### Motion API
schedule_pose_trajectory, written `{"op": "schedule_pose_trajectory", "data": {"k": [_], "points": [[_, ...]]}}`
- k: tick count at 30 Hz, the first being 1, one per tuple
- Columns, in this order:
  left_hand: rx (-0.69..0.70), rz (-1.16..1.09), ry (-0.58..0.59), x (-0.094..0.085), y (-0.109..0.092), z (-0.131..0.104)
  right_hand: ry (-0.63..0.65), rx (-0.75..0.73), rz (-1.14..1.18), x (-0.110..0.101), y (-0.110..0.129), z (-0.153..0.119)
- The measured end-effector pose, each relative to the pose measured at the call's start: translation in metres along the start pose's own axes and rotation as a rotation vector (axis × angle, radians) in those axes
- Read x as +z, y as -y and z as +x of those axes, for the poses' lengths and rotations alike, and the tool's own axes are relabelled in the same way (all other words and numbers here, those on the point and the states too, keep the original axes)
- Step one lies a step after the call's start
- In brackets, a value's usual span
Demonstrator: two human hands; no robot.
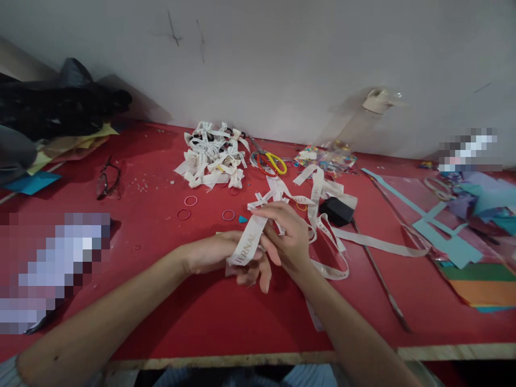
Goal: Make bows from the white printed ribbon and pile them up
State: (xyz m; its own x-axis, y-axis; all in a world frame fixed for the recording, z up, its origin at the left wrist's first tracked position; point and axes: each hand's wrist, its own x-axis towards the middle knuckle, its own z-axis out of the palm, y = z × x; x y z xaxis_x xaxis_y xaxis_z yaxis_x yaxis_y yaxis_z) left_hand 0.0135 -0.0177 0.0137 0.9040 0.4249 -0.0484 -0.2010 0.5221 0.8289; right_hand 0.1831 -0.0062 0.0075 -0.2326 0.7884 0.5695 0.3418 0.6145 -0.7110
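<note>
Holding a printed ribbon [246,242] on the near side of the scissors [268,157]. Right hand [288,236] pinches its upper end; the strip runs over the left hand [217,252], fingers part-curled. Can't tell if the left hand clamps it, underside hidden.

Main risk: slip. If the right pinch eases, the strip likely slides or twists and the print ends up skewed.

Second: snag. Loose ribbon [315,201] lies in loops to the right of the scissors and nearer the person, beside a black block [337,211]. Can't tell if it joins the held piece; if so, a pull could drag the loops or knot them.

Third: clutter. Pile of bows [205,153] sits just left of the scissors, a pink ring [191,205] left and nearer. A wide reach might scatter them across the desk [201,328].
</note>
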Motion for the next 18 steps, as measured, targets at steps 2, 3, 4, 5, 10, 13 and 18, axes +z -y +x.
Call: {"op": "schedule_pose_trajectory", "data": {"k": [2,3,4,5,10,13,18], "points": [[0.094,0.029,0.010,0.004,-0.005,-0.004,0.082,0.051,0.066,0.002,-0.003,0.000],[0.123,0.021,-0.009,0.006,-0.007,-0.005,0.117,0.073,0.099,0.003,-0.005,0.000],[0.146,0.011,-0.042,0.006,-0.009,-0.006,0.147,0.092,0.127,0.004,-0.006,0.000],[0.163,0.004,-0.087,0.007,-0.010,-0.007,0.171,0.108,0.147,0.004,-0.007,0.000],[0.285,-0.002,-0.374,0.004,-0.010,-0.005,0.263,0.269,0.260,0.006,-0.006,0.000],[0.468,-0.043,-0.479,0.002,-0.011,-0.002,0.318,0.418,0.456,0.007,-0.002,0.000],[0.631,-0.047,-0.510,0.003,-0.009,0.000,0.417,0.531,0.665,0.012,0.002,-0.004]]}}
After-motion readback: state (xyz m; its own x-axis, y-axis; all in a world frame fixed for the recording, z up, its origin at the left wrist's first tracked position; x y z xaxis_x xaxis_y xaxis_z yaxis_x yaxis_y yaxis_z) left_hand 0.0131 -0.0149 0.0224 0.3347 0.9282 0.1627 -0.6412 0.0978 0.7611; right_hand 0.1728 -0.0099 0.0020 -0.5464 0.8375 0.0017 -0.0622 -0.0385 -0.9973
